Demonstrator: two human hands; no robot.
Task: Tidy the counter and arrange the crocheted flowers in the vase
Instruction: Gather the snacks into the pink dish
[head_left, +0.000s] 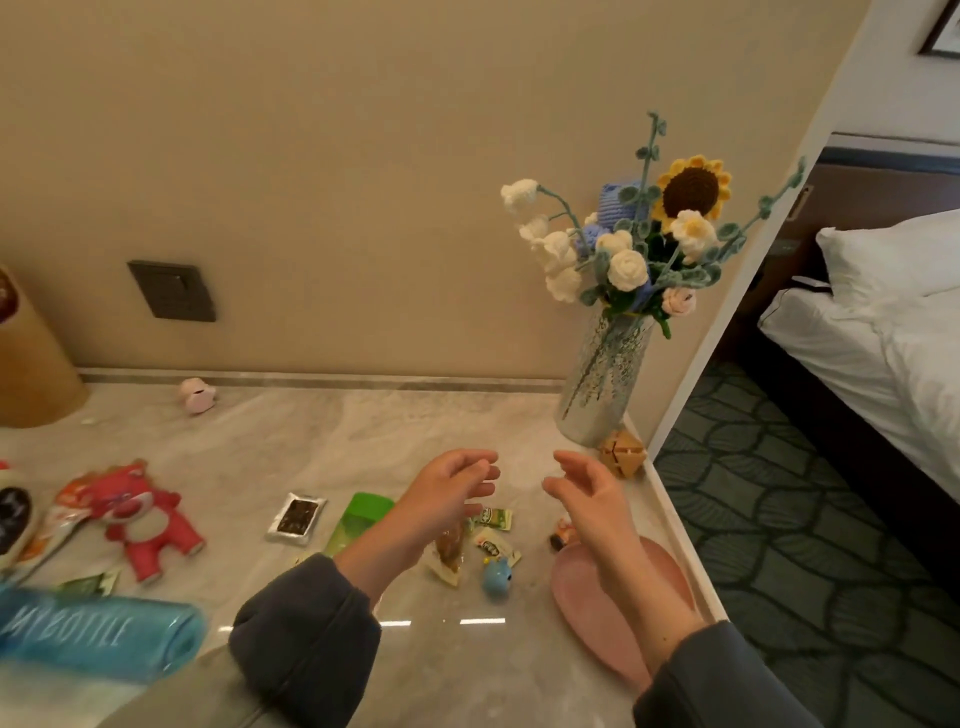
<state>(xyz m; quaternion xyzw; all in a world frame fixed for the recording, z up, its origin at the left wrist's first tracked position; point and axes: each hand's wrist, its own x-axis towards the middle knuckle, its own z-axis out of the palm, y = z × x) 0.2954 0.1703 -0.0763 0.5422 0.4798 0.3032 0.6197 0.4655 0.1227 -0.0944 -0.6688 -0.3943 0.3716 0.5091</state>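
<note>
**Two empty hands, vase standing at one o'clock**

Our crocheted flowers (628, 249) already sit bunched in the glass vase (602, 379), which stands upright at the far right corner of the counter (322, 441), against the wall. Its long axis runs straight up, with the stems down inside the glass and the blooms fanning above.

From our right hand (587, 493) the vase lies at about one o'clock, near but apart. From our left hand (447, 493) it lies closer to two o'clock and farther off, so we judge the right hand the nearer one for any nudge to the bouquet. Both hands hover above the counter, palms facing each other, fingers loosely curled and holding nothing.

A small wooden puzzle (623, 454) sits just beside the vase base at five o'clock. Below our hands, at six o'clock, lie snack packets (493, 519), a blue figurine (497, 574) and a pink plate (576, 608). These look like the tidying left to us.
</note>
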